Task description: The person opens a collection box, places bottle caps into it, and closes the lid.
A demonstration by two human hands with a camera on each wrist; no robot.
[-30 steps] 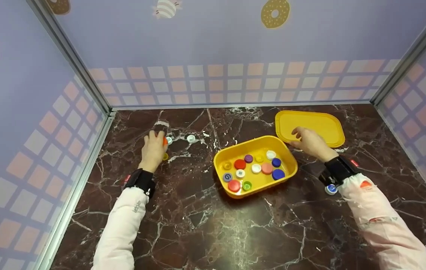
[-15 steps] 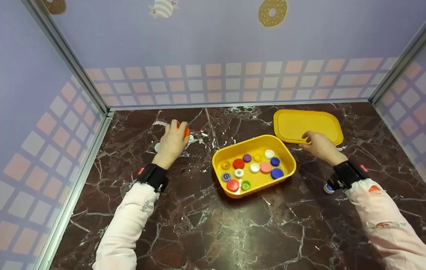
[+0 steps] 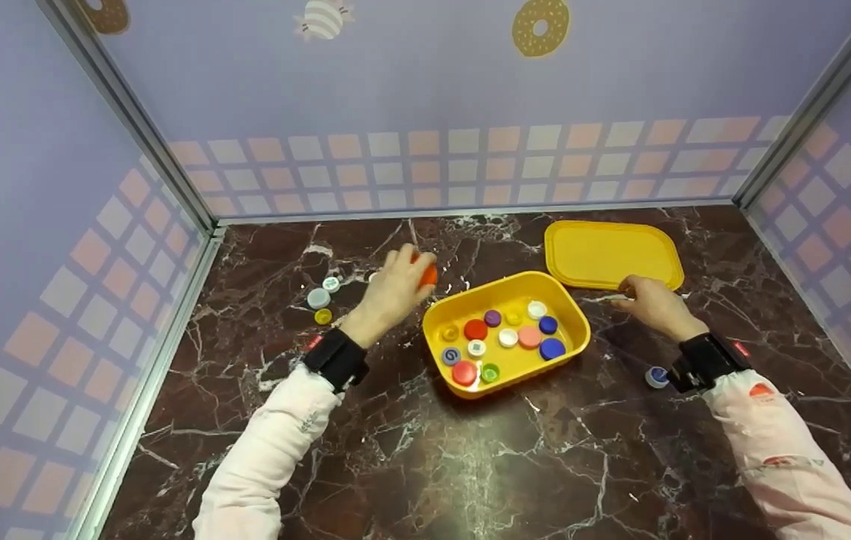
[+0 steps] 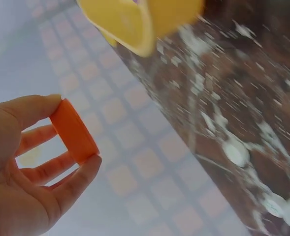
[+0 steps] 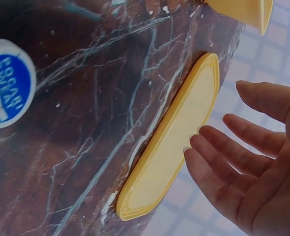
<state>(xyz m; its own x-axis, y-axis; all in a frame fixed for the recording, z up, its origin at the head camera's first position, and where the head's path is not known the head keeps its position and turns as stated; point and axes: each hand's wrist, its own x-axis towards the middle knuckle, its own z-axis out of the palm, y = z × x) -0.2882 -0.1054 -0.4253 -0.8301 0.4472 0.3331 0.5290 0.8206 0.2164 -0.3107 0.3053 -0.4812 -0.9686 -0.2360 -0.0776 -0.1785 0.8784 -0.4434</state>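
My left hand [image 3: 391, 289] pinches an orange bottle cap [image 4: 75, 132] on edge between thumb and fingers, just left of the yellow box's far-left corner. That yellow box [image 3: 582, 330] stands mid-table with several bottle caps in it, among them a red cap [image 3: 475, 329], a purple cap [image 3: 492, 318] and a blue cap [image 3: 552, 348]. My right hand [image 3: 654, 306] holds nothing; its fingers are loosely bent near the front edge of the yellow lid [image 3: 612, 251]. In the right wrist view a blue-and-white cap [image 5: 8, 83] lies on the table.
To the left on the dark marbled table [image 3: 395, 465] lie a translucent white cap [image 3: 318, 298], a small white cap [image 3: 331, 284] and a yellow cap [image 3: 322, 316]. Another white cap is partly hidden behind the left hand. Patterned walls close off the back and both sides.
My left hand has carried the orange cap rightward from the loose caps toward the box, uncovering the caps on the left. My right hand has shifted slightly right and toward me.
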